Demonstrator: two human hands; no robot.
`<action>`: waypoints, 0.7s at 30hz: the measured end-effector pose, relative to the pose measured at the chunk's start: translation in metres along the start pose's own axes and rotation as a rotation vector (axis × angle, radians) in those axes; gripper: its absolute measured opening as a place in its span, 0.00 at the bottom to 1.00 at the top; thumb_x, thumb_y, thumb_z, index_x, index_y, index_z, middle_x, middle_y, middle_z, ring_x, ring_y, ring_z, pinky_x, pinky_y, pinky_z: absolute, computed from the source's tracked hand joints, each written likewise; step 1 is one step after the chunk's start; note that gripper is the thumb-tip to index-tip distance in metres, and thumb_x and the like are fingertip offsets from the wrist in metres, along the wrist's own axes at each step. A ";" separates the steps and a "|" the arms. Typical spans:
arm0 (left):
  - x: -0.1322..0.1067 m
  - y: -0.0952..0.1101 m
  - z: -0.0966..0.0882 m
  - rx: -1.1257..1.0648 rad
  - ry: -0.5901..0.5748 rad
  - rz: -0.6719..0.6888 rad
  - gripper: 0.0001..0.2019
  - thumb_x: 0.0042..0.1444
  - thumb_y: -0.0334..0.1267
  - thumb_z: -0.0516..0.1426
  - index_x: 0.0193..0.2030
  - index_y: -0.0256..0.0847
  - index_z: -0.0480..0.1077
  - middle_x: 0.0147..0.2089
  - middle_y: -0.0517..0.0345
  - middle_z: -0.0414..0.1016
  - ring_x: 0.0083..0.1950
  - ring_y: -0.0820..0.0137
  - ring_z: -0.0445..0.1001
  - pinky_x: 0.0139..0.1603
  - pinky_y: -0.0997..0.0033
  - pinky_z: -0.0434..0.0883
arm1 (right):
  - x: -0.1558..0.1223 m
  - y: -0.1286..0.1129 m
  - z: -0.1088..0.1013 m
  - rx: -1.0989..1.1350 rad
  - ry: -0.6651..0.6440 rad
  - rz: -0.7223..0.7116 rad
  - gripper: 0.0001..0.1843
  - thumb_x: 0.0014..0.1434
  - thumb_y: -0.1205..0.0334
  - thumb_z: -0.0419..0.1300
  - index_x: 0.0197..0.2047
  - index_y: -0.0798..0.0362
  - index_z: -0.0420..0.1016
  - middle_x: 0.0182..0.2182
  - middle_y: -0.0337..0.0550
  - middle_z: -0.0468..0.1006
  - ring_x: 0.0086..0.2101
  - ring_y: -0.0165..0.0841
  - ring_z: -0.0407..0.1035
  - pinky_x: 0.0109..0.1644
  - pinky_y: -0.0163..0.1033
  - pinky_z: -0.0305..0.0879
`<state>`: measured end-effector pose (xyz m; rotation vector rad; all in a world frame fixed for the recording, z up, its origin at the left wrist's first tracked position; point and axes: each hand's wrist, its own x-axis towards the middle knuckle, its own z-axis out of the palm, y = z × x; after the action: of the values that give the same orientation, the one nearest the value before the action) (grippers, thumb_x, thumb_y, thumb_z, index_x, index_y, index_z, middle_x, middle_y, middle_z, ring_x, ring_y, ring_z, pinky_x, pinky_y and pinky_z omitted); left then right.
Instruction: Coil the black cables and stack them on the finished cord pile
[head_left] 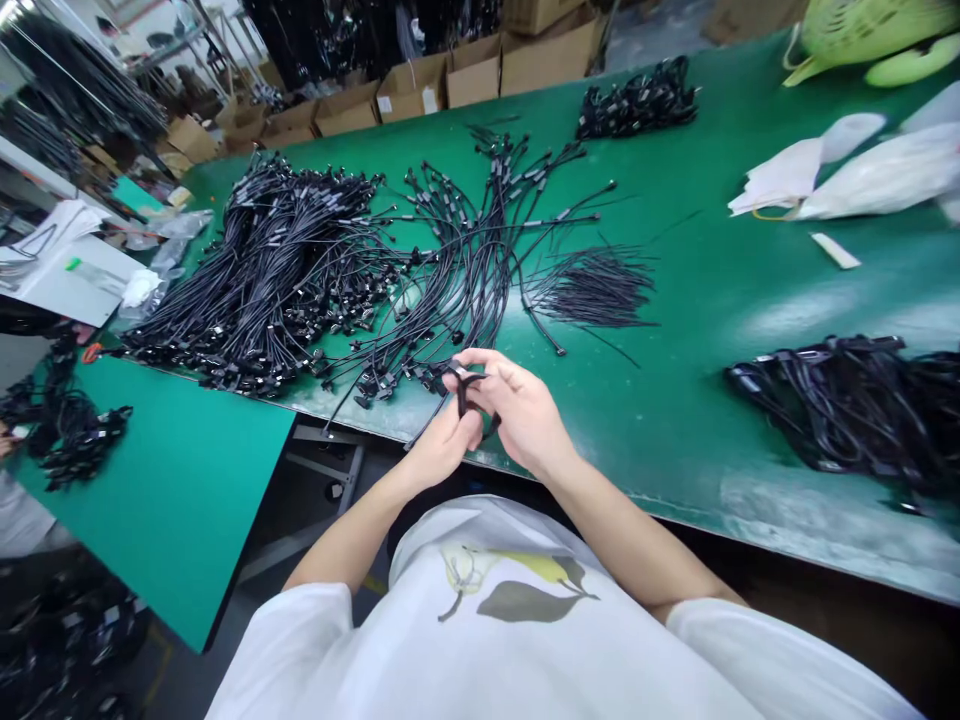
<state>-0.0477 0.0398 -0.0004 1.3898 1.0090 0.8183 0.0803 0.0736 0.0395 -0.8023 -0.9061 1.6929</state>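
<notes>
Both my hands meet at the near edge of the green table. My left hand and my right hand pinch a short black cable between their fingers, folded into a small loop. A large heap of black cables lies to the left of my hands. Loosely spread cables fan out just beyond them. A bunch of thin black ties lies to the right of that fan.
A coiled cable pile lies at the right, another bundle at the far side. White bags and a green plastic object sit at far right. Cardboard boxes line the back. A second green table with cables stands lower left.
</notes>
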 end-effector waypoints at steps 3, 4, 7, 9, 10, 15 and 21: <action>-0.001 -0.007 0.001 0.103 -0.114 -0.055 0.29 0.65 0.63 0.39 0.32 0.37 0.58 0.28 0.58 0.61 0.30 0.74 0.58 0.34 0.70 0.59 | 0.004 0.006 -0.001 -0.009 0.064 -0.094 0.23 0.52 0.56 0.68 0.34 0.54 0.55 0.36 0.37 0.64 0.22 0.19 0.59 0.22 0.29 0.57; -0.001 -0.009 0.002 0.063 -0.142 -0.081 0.30 0.65 0.63 0.38 0.31 0.37 0.59 0.28 0.57 0.61 0.30 0.73 0.59 0.35 0.70 0.60 | 0.005 0.007 -0.002 0.021 0.071 -0.096 0.22 0.53 0.56 0.67 0.35 0.53 0.54 0.33 0.34 0.61 0.19 0.18 0.54 0.21 0.28 0.54; 0.001 -0.012 0.009 -0.097 -0.133 -0.078 0.28 0.64 0.62 0.44 0.33 0.35 0.64 0.37 0.52 0.66 0.41 0.71 0.65 0.48 0.69 0.63 | 0.011 0.004 -0.006 0.014 0.040 -0.079 0.16 0.60 0.54 0.59 0.39 0.51 0.54 0.30 0.32 0.57 0.17 0.17 0.48 0.17 0.27 0.42; 0.002 -0.008 0.016 -0.265 -0.097 -0.102 0.26 0.60 0.61 0.52 0.36 0.34 0.67 0.41 0.50 0.68 0.45 0.69 0.67 0.54 0.67 0.63 | 0.013 -0.001 -0.008 -0.044 0.024 -0.076 0.13 0.62 0.54 0.56 0.39 0.52 0.56 0.29 0.33 0.57 0.17 0.17 0.47 0.17 0.26 0.40; 0.003 -0.004 0.019 -0.385 -0.102 -0.150 0.26 0.58 0.61 0.55 0.37 0.33 0.67 0.40 0.50 0.68 0.43 0.69 0.68 0.51 0.66 0.65 | 0.014 -0.003 -0.010 -0.069 0.023 -0.069 0.12 0.62 0.54 0.55 0.39 0.52 0.57 0.29 0.33 0.57 0.17 0.18 0.47 0.16 0.26 0.40; 0.002 0.018 0.026 -0.906 -0.216 -0.406 0.22 0.56 0.54 0.61 0.39 0.34 0.65 0.25 0.63 0.55 0.23 0.79 0.56 0.25 0.77 0.59 | 0.017 -0.010 -0.017 -0.047 0.001 0.048 0.15 0.62 0.52 0.56 0.38 0.54 0.58 0.31 0.34 0.59 0.17 0.17 0.48 0.14 0.26 0.44; 0.004 0.024 0.031 -1.113 -0.180 -0.469 0.15 0.56 0.43 0.63 0.37 0.33 0.65 0.26 0.64 0.50 0.24 0.81 0.54 0.25 0.81 0.57 | 0.022 -0.010 -0.020 0.090 -0.009 0.106 0.23 0.56 0.45 0.63 0.36 0.55 0.57 0.32 0.34 0.58 0.17 0.16 0.45 0.13 0.25 0.38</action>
<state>-0.0156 0.0323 0.0202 0.2447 0.5232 0.6919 0.0962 0.1005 0.0366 -0.7942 -0.7992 1.8180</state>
